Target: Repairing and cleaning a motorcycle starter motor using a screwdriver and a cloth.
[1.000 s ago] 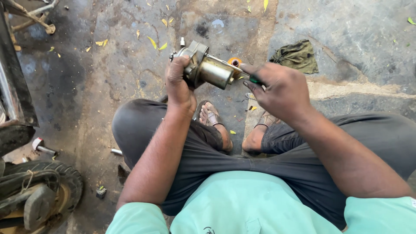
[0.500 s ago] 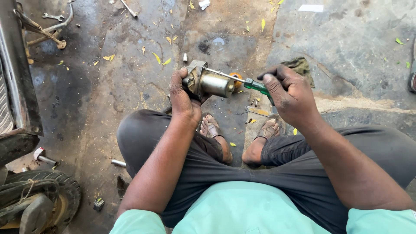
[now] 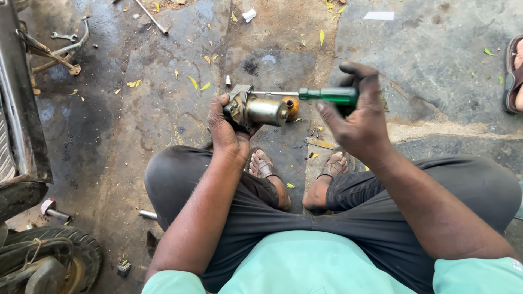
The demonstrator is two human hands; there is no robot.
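Nearest the camera, the person sits cross-legged on the stained concrete floor [image 3: 163, 125], bare feet tucked under the knees. Beyond the knees, the left hand [image 3: 226, 128] is clamped around the mounting end of a small cylindrical motor [image 3: 260, 109], holding it above the floor with its body pointing right. The right hand [image 3: 357, 117] is closed on the green handle of a screwdriver [image 3: 327, 96], whose shaft runs left along the motor's far side to its housing. Farther left lies a wrench [image 3: 64, 37].
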